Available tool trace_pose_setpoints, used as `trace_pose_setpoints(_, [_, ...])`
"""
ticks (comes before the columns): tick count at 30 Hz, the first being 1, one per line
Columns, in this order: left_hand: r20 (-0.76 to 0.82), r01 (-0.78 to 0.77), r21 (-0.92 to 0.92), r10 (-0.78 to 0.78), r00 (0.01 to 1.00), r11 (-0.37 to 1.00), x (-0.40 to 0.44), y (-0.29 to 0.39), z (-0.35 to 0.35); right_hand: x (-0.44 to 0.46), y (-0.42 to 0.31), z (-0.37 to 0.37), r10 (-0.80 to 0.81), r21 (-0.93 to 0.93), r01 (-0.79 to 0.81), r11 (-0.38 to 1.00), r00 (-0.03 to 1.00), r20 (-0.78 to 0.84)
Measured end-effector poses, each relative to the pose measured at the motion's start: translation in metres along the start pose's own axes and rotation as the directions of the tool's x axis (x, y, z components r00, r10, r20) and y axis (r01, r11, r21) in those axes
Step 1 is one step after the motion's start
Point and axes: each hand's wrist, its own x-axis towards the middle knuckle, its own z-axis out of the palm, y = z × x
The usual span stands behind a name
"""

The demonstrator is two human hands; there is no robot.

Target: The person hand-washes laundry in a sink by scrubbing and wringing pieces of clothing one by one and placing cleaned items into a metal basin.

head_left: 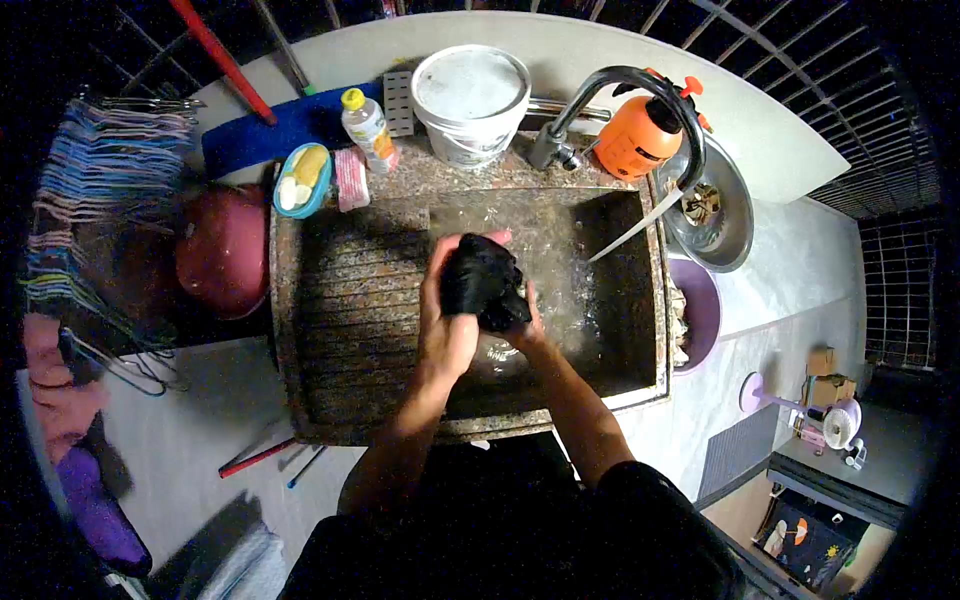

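Observation:
A bunched black cloth point(482, 280) is pressed between my two hands above the water in the stone sink point(283, 350). My left hand point(445, 325) wraps its left side, with the fingers reaching up around it. On the lower right side my right hand point(530, 318) grips it, its fingers partly hidden by the cloth. Water runs from the black curved faucet point(695, 130) in a stream down into the right part of the basin. The ribbed washboard slope point(360, 320) lies left of my hands.
Behind the sink stand a white lidded bucket point(470, 95), a yellow-capped bottle point(370, 130), a blue soap dish point(302, 180) and an orange sprayer point(635, 135). A metal basin point(740, 200) and purple tub point(700, 310) are right; hangers point(110, 180) and a red basin point(222, 250) left.

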Motion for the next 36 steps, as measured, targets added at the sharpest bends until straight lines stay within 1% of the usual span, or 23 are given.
trace_pose_setpoints(1, [0.041,-0.048,-0.022,0.049,0.998,0.999,-0.006,0.018,-0.002,0.0,-0.006,0.023,0.003,0.09,-0.019,0.996,0.984,0.179])
trace_pose_setpoints(2, [0.076,-0.097,0.005,0.096,0.992,0.995,-0.014,0.038,-0.006,0.001,-0.009,0.047,0.023,0.085,-0.033,0.996,0.993,0.12])
trace_pose_setpoints(3, [0.083,-0.006,0.007,0.006,0.997,1.0,-0.024,0.05,-0.014,0.01,-0.011,0.057,0.02,0.121,-0.044,0.992,0.981,0.19])
trace_pose_setpoints(5, [0.071,-0.098,-0.02,0.099,0.993,0.995,-0.041,0.066,-0.027,0.025,-0.011,0.071,0.018,0.185,-0.083,0.979,0.945,0.326])
trace_pose_setpoints(7, [0.032,-0.048,0.052,0.047,0.998,0.997,-0.059,0.084,-0.043,0.022,-0.014,0.112,-0.001,0.176,-0.078,0.981,0.911,0.413])
trace_pose_setpoints(9, [0.023,-0.07,0.179,0.067,0.998,0.981,-0.075,0.087,-0.071,0.042,-0.014,0.149,-0.041,0.042,0.027,0.999,0.919,0.393])
trace_pose_setpoints(11, [-0.031,-0.053,0.124,0.058,0.998,0.991,-0.089,0.069,-0.111,0.049,-0.012,0.183,0.014,-0.024,-0.009,1.0,0.97,0.241])
trace_pose_setpoints(12, [-0.138,-0.011,0.147,0.032,0.99,0.989,-0.096,0.052,-0.132,0.051,-0.011,0.194,0.02,-0.14,0.005,0.99,0.985,0.173])
trace_pose_setpoints(13, [-0.243,0.032,0.163,0.008,0.97,0.986,-0.103,0.027,-0.159,0.057,-0.005,0.201,-0.075,-0.283,0.103,0.954,0.991,0.109])
trace_pose_setpoints(14, [-0.366,0.197,0.363,-0.055,0.929,0.911,-0.111,-0.01,-0.201,0.059,0.008,0.205,-0.202,-0.453,0.255,0.854,0.966,0.161])
trace_pose_setpoints(16, [-0.392,0.323,0.727,-0.02,0.92,0.605,-0.119,-0.056,-0.249,0.063,0.033,0.21,-0.392,-0.701,0.505,0.503,0.856,0.336])
trace_pose_setpoints(17, [-0.352,0.346,0.812,-0.078,0.933,0.469,-0.122,-0.06,-0.269,0.068,0.049,0.198,-0.442,-0.77,0.632,0.082,0.716,0.541])
trace_pose_setpoints(18, [-0.311,0.339,0.884,-0.136,0.941,0.323,-0.124,-0.064,-0.289,0.043,0.057,0.206,-0.284,-0.803,0.579,-0.142,0.753,0.594])
trace_pose_setpoints(19, [-0.272,0.324,0.903,-0.209,0.939,0.281,-0.126,-0.053,-0.292,0.015,0.062,0.215,-0.119,-0.764,0.529,-0.37,0.789,0.603])
trace_pose_setpoints(21, [-0.198,0.283,0.94,-0.369,0.908,0.192,-0.136,-0.012,-0.29,-0.006,0.097,0.194,0.197,-0.417,0.494,-0.763,0.792,0.578])
trace_pose_setpoints(23, [-0.031,0.128,0.929,-0.271,0.962,0.347,-0.142,-0.004,-0.304,-0.025,0.129,0.165,0.243,-0.279,0.581,-0.765,0.661,0.71])
trace_pose_setpoints(25, [0.092,-0.005,0.894,-0.171,0.981,0.449,-0.141,-0.005,-0.311,-0.055,0.13,0.16,0.154,-0.505,0.636,-0.584,0.697,0.7])
trace_pose_setpoints(27, [0.171,-0.099,0.856,-0.097,0.981,0.508,-0.138,-0.016,-0.309,-0.081,0.125,0.171,-0.033,-0.666,0.564,-0.488,0.751,0.66])
trace_pose_setpoints(29, [0.174,-0.172,0.867,0.04,0.984,0.468,-0.126,-0.022,-0.281,-0.104,0.117,0.198,-0.319,-0.784,0.395,-0.479,0.754,0.574])
trace_pose_setpoints(30, [0.175,-0.205,0.875,0.108,0.979,0.439,-0.117,-0.025,-0.269,-0.09,0.117,0.193,-0.353,-0.826,0.365,-0.43,0.773,0.526])
trace_pose_setpoints(33, [0.027,-0.053,0.969,0.108,0.994,0.242,-0.094,-0.094,-0.274,-0.024,0.139,0.187,-0.421,-0.813,0.301,-0.498,0.736,0.53])
trace_pose_setpoints(34, [-0.095,0.077,0.976,0.082,0.992,0.205,-0.083,-0.101,-0.27,0.001,0.147,0.182,-0.483,-0.798,0.236,-0.554,0.69,0.539])
trace_pose_setpoints(36, [-0.185,0.191,0.98,0.118,0.976,-0.047,-0.054,-0.136,-0.28,0.032,0.136,0.197,-0.556,-0.771,0.14,-0.622,0.614,0.56])
